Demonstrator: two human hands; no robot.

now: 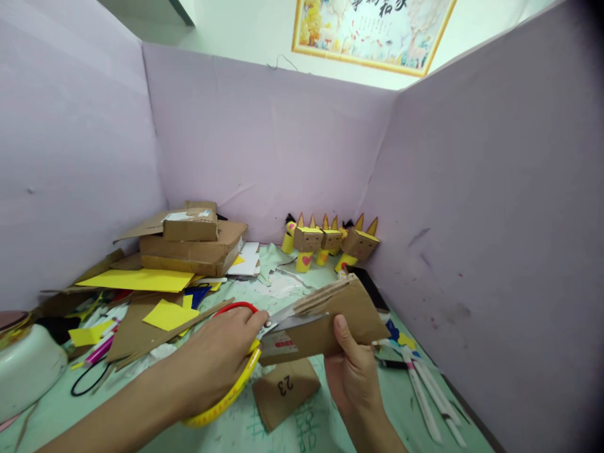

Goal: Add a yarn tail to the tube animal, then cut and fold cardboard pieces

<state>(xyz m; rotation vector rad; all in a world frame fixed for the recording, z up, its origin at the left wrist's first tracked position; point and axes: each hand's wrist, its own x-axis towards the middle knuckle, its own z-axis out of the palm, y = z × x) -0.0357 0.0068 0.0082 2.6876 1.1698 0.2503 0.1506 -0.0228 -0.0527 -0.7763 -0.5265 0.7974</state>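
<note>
My left hand [221, 352] is closed on scissors [271, 326] with red and yellow handles. The blades are spread, one along the layered edge of a brown cardboard piece [306, 333] and one across its near face. My right hand [352, 371] grips that cardboard from the right, thumb on the near face. The cardboard is tilted above the table and carries a bit of white and red tape. Below it on the green tabletop lies a smaller cardboard piece [285, 393] marked "23".
Stacked cardboard boxes [193, 248], yellow sheets [136, 280] and scraps crowd the left. A white container [28, 365] is at the left edge. Box-headed yellow figures [309, 242] stand at the back. White pens [427, 396] lie at right. Lilac panels [274, 145] enclose the table.
</note>
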